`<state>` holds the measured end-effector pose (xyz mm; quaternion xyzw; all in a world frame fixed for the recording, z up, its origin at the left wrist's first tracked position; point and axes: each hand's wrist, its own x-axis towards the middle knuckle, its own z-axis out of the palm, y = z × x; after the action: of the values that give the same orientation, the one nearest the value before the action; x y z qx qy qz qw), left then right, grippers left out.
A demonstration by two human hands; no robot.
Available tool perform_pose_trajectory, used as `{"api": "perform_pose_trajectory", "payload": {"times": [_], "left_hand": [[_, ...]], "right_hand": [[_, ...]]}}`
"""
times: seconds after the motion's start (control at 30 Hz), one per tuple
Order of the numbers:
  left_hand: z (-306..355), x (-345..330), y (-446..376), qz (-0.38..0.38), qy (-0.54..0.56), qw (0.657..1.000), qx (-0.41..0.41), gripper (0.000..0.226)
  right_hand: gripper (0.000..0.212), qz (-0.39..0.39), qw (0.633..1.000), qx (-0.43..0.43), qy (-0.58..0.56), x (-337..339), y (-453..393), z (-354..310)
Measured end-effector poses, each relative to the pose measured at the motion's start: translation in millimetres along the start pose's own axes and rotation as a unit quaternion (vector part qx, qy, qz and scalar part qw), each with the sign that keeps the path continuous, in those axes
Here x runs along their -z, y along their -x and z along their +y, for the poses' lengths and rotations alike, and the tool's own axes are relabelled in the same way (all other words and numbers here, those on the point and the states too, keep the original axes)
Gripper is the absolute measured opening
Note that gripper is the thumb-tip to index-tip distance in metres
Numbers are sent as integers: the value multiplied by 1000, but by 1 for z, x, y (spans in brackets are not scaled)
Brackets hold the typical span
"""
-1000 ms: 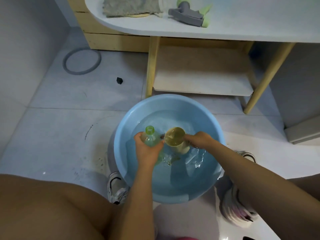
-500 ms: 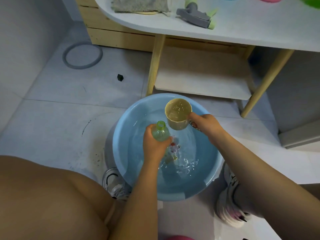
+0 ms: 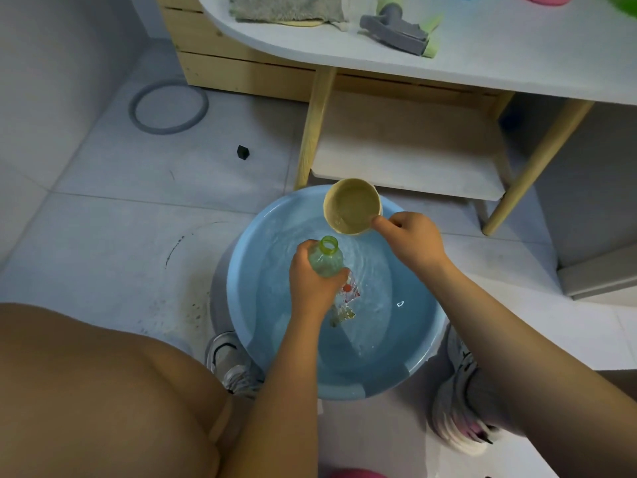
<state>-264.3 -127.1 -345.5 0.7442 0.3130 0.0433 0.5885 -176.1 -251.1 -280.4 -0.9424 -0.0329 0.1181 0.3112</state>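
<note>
Over the blue basin (image 3: 344,388) now: the left hand (image 3: 310,284) is wrapped round the shoulder of a clear plastic bottle (image 3: 325,260), whose open green neck points toward the far side and whose lower end dips toward the water (image 3: 379,270). The right hand (image 3: 408,241) curls round the near side of a tan cup (image 3: 351,205), above the basin's far rim and just beyond the bottle's mouth. The bottle looks light, thin-walled and wet, so it is likely slippery and easy to crush; the stiffer shoulder is the sensible hold. The cup seems to carry water, so it will be heavier. The bottle's colourful label (image 3: 348,294) is too blurred to read.
</note>
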Motion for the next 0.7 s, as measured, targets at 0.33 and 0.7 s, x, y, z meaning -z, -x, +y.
{"api": "perform_pose_trajectory", "payload": {"times": [0.33,0.7], "left_hand": [[1,-1,0,-13,-6,1000,5,56],[0,-1,-2,-13,-13,1000,6,60]], "right_hand": [[51,34,998,42,29,0,2,2],[54,50,995,79,45,3,2,1]]}}
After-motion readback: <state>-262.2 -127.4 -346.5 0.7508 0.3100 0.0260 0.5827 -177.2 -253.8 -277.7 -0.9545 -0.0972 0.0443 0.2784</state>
